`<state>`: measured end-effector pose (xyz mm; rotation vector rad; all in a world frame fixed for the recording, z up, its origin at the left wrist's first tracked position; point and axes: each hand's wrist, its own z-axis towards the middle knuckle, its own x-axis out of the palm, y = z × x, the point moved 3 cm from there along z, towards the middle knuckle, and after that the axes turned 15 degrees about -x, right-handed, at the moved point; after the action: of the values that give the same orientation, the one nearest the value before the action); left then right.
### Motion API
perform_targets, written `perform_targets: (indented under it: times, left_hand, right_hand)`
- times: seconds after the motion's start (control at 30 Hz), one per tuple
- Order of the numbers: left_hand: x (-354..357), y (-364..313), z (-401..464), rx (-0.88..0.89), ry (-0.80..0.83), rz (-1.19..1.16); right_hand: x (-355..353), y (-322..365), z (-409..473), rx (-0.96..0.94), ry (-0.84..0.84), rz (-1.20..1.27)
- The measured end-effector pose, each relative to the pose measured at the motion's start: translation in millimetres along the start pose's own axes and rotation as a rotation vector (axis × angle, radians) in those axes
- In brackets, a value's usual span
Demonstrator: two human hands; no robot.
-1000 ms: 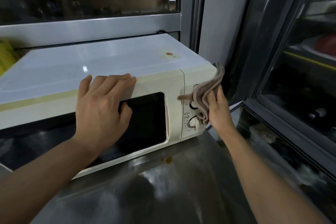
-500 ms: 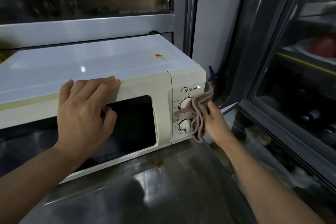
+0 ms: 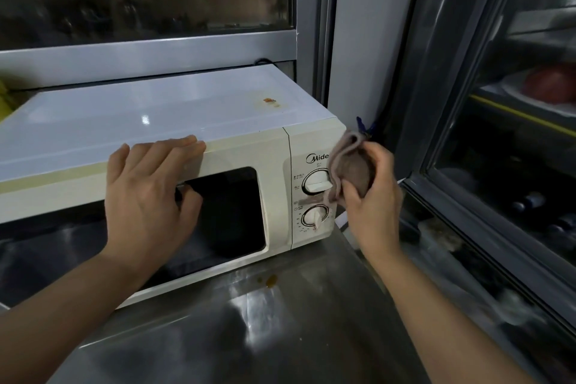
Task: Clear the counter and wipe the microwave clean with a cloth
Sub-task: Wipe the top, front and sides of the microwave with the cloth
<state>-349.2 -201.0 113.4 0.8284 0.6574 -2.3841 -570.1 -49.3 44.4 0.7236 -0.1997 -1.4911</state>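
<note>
Cream microwave, two knobs, two hands, one cloth.

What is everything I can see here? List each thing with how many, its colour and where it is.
microwave: one, cream front and white top, on the counter, door shut
dials: two, white, one above the other on the microwave's right panel
stain: one, orange-brown, on the microwave's top, right rear
counter: one, shiny steel, under and in front of the microwave
drips: a few, brown, on the counter below the door
cloth: one, grey-brown, bunched at the panel's right edge
left hand: flat on the door's top edge
right hand: grips the cloth
</note>
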Motion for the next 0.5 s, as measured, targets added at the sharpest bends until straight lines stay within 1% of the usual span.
perform_targets:
  times: [0.07,0.13,0.2,0.27,0.4,0.5]
  left_hand:
    - [0,-1,0,-0.009,-0.002,-0.005]
    - [0,-1,0,-0.012,-0.009,-0.011]
    - [0,0,0,-0.006,-0.014,-0.007]
    - [1,1,0,0.006,-0.015,-0.003]
    - [3,3,0,0.014,-0.017,-0.009]
    - [4,3,-1,0.022,-0.021,-0.008]
  right_hand:
    - [2,14,7,-0.151,-0.019,-0.118]
    - [9,15,-4,-0.215,0.027,-0.128]
    - [17,5,-25,-0.169,0.138,-0.05]
    - [24,-7,-43,-0.064,0.21,0.011]
    - [35,-12,-82,-0.014,0.289,-0.022]
    - [36,-9,-91,0.067,0.279,0.015]
